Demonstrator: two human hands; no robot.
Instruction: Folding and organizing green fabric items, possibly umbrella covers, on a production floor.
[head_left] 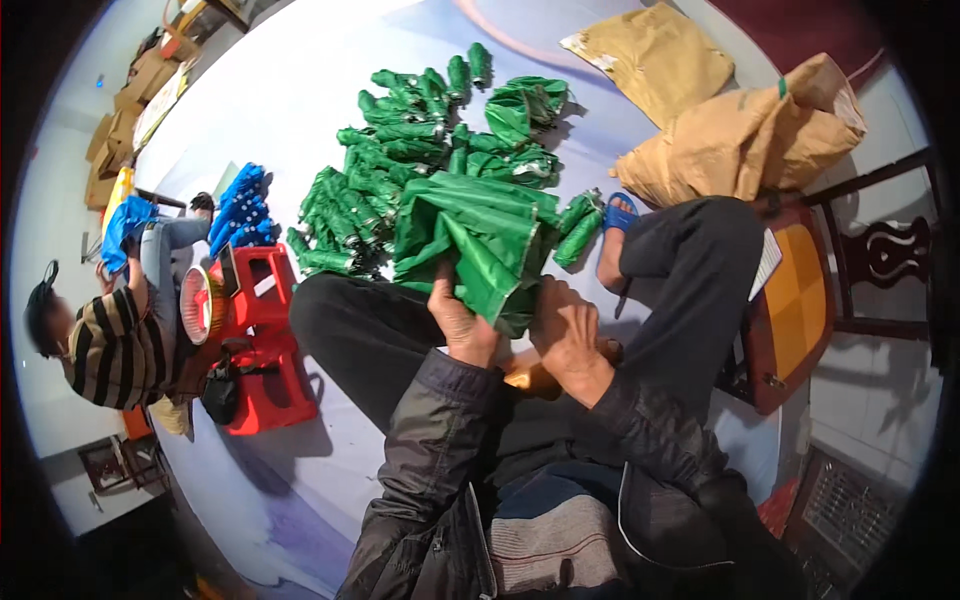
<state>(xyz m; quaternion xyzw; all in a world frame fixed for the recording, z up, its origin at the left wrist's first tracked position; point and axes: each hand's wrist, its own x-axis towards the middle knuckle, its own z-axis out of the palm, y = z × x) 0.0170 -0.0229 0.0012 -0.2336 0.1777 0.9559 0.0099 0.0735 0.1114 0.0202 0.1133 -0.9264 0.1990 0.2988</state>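
Note:
A partly spread green folding umbrella stands above my lap, its cloth loose and creased. My left hand is closed on its lower left part, thumb against the cloth. At the umbrella's lower right edge, my right hand has its fingers curled in and gripping; exactly which part they hold is hidden. Beyond lies a heap of several green umbrellas, most furled into short rolls. One looser green umbrella is at the heap's far right, and a furled one lies near my right foot.
Brown sacks lie at the far right, by a wooden chair. Red plastic stools stand on the left with a basket and blue dotted cloth close by. Another person sits there handling blue cloth.

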